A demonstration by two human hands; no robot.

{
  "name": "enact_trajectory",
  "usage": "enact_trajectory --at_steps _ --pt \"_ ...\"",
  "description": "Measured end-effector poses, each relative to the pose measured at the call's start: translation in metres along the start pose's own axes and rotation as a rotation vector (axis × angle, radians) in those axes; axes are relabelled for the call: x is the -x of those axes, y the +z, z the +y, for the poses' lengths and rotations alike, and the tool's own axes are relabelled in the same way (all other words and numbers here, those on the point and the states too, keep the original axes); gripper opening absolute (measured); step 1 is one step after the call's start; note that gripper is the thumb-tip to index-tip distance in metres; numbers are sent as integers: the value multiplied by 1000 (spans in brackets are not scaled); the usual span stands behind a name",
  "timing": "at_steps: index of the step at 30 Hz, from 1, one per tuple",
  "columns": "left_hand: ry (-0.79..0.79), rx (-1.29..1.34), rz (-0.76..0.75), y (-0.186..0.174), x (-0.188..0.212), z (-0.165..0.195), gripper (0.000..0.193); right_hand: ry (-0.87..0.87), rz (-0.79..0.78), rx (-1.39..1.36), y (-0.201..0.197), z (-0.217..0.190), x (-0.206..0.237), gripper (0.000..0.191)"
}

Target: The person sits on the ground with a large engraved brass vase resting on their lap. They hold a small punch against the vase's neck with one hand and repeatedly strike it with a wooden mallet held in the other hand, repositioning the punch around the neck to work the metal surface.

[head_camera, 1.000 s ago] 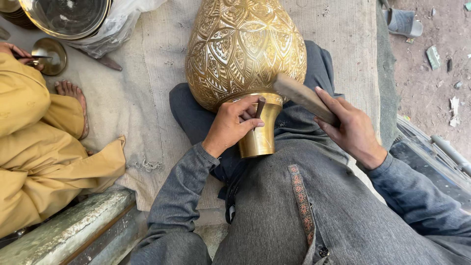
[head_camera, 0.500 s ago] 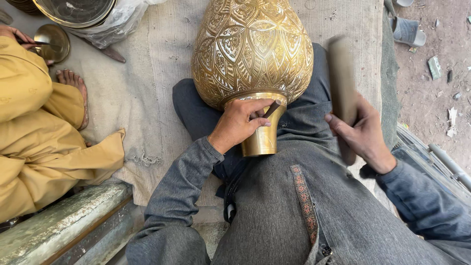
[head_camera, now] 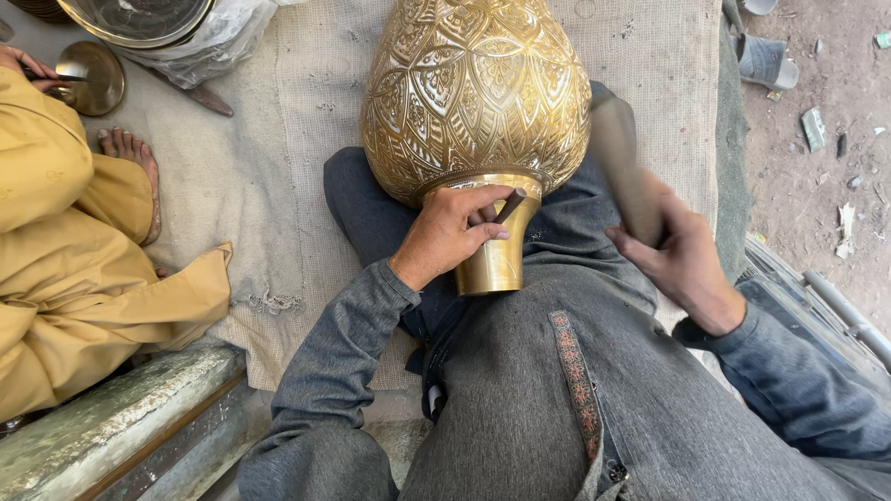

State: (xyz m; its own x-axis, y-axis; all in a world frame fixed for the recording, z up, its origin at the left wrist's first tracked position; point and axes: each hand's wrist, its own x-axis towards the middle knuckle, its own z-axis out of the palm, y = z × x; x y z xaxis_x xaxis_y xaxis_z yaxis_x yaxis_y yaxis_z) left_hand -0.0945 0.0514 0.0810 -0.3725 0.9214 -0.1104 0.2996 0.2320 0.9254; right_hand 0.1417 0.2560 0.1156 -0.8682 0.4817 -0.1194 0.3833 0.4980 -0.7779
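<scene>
- Since half a second ago the large embossed brass vase has kept its place across the person's lap, its body on the beige woven cloth and its plain polished neck pointing toward the person.
- The wooden mallet block has changed: a second ago it lay slanted over the neck beside the chisel, half a second ago it was drawn back to the right, and now it stands blurred beside the vase's right flank, near but apart from the neck.
- The right hand has its fingers wrapped closed around the lower end of the mallet block; the wrist is bent and the grey-sleeved forearm runs off to the lower right.
- The left hand has stayed on the joint between neck and body, fingers curled shut around a thin dark metal chisel, which angles up to the right with its upper end free above the knuckles; where its tip meets the brass is hidden.
- The left forearm comes up from the lower left, the heel of the hand touching the neck.
- At the far left a seated co-worker in yellow clothing has a hand at a small round brass dish.
</scene>
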Motion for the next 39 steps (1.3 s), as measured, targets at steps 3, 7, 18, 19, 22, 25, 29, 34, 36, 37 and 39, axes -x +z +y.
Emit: enact_trajectory --at_steps 3,7,18,19,22,25,29,34,36,37,39 --pt "-22 8 -1 0 0 0 48 14 -83 164 -5 -3 -4 75" --pt "32 49 17 -1 3 -3 48 -10 -113 182 -11 -7 -8 75" --pt "34 120 45 2 7 -16 51 -6 -92 -68 -18 -7 -16 74" --pt "36 129 48 3 7 -17 51 17 -78 -39 -18 -7 -17 73" --pt "-3 123 19 3 7 -18 49 -24 -104 150 -22 -14 -18 75" --pt "64 154 52 3 9 -20 49 -124 -11 40 -22 -26 -22 77" --pt "68 171 57 4 11 -22 49 112 -341 685 -28 -41 -26 70" --pt "28 200 55 4 13 -23 52 -63 -235 363 -31 -47 -27 78" --pt "32 185 60 4 14 -24 51 -75 -271 420 -32 -45 -29 78" --pt "34 180 51 4 14 -24 51 -133 -191 246 -32 -44 -30 77" --pt "28 189 61 5 13 -25 52 -127 -152 89 -33 -42 -31 78"
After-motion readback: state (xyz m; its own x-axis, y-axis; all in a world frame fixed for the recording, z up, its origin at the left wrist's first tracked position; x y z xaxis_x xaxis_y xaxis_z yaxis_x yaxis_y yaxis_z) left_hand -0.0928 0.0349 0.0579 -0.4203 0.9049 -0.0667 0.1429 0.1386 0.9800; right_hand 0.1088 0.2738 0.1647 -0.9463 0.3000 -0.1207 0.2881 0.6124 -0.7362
